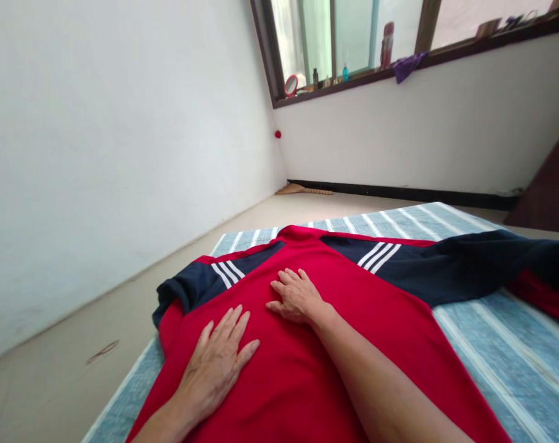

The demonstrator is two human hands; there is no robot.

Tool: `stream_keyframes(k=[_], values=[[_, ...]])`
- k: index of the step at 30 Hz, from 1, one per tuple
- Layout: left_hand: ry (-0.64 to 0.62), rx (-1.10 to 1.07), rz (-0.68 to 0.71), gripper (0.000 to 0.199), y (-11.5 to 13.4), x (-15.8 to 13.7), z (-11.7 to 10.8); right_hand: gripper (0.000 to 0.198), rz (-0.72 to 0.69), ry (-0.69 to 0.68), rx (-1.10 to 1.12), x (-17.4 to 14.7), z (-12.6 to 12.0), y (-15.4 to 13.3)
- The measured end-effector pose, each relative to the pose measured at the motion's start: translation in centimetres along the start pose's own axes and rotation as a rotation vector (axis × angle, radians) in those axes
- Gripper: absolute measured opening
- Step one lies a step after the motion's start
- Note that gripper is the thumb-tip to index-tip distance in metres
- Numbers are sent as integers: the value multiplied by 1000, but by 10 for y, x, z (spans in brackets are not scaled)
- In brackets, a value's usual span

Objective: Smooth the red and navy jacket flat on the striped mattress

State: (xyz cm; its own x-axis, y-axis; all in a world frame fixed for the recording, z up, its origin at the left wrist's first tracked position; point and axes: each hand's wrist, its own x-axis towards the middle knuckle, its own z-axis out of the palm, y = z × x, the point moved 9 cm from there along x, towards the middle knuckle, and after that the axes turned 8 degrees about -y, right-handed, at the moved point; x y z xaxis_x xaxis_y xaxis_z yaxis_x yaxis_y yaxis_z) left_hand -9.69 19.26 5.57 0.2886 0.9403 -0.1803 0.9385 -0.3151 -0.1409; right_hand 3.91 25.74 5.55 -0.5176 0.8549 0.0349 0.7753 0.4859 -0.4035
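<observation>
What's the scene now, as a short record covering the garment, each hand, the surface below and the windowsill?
Track top: red and navy, spread out, three white stripes at each shoulder
Left hand: palm down on the red part, fingers spread
Right hand: palm down on the red part, farther from the camera
Surface below: blue-and-white striped cloth
Windowsill: red-rimmed mirror, red flask, purple cloth hanging over the edge, other small items

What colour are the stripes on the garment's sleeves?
White stripes on navy; the head view shows them.
</observation>
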Motion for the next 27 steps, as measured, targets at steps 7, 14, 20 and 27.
stream_keyframes(k=[7,14,20,27], values=[[-66,-88,29,56,45,2,-13,32,13,104,86,0,-6,6],[-126,-153,72,68,110,14,-6,28,59,160,160,5,-9,22],[-170,-136,109,79,109,13,5,22,42,187,186,4,-12,23],[-166,-157,194,91,109,7,0,17,34,212,180,3,-13,23]])
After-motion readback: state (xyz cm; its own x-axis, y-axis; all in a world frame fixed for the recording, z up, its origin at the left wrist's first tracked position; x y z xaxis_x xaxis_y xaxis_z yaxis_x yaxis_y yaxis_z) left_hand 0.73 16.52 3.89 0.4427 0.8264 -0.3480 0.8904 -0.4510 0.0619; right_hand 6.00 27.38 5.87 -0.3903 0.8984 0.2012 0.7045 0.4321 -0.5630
